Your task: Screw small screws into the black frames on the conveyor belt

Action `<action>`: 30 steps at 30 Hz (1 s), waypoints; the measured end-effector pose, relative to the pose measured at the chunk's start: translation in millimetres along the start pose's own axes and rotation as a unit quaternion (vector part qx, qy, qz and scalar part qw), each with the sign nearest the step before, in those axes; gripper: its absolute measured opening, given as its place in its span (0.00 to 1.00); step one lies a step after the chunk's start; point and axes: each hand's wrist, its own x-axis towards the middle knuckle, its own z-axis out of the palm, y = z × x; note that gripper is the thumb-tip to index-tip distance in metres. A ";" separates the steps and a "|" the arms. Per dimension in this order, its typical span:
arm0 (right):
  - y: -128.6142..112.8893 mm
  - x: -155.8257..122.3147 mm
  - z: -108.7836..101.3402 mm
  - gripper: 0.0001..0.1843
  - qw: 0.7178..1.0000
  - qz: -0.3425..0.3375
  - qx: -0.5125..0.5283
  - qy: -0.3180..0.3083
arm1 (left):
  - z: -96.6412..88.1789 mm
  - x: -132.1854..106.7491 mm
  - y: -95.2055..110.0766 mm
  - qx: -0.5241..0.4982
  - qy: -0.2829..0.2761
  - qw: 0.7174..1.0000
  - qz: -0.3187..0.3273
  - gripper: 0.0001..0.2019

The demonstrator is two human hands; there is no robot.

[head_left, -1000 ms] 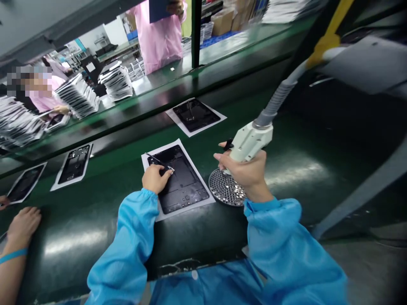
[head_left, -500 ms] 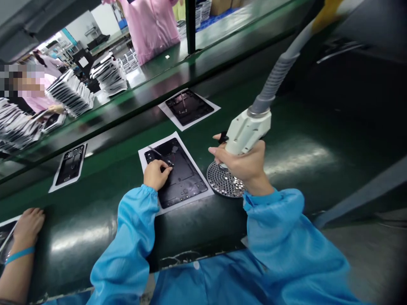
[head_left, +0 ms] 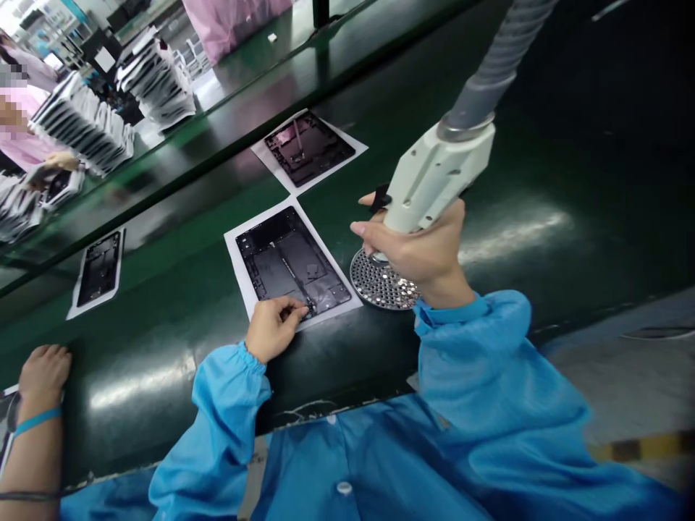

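Note:
My left hand (head_left: 274,327) is closed, with thumb and fingertips pinched at the lower end of a thin dark flex cable (head_left: 293,269). The cable lies along the middle of a black tablet housing (head_left: 271,278), whose inner side faces up on a white sheet (head_left: 242,259). In my right hand (head_left: 426,253) is the pale handle (head_left: 434,181) of a tool with a round perforated metal head (head_left: 380,284), fingers wrapped round it. That head is beside the housing's right edge, close to the sheet. A grey corrugated hose (head_left: 513,51) runs up from the handle.
Another open housing (head_left: 309,150) lies on its sheet further back, and one more (head_left: 100,269) to the left on the green bench (head_left: 179,304). A co-worker's hand (head_left: 44,373) rests at the left. Stacks of sheeted panels (head_left: 155,79) stand behind the rail.
My left hand has moved toward the housing's near edge. The flex cable, earlier slanting across the far left part, now runs lengthwise down the middle. My right hand still grips the tool.

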 end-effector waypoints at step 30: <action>2.6 -23.2 34.7 0.11 0.982 0.035 0.160 -0.093 | 26.6 17.9 -23.3 0.257 0.139 0.915 0.280 0.11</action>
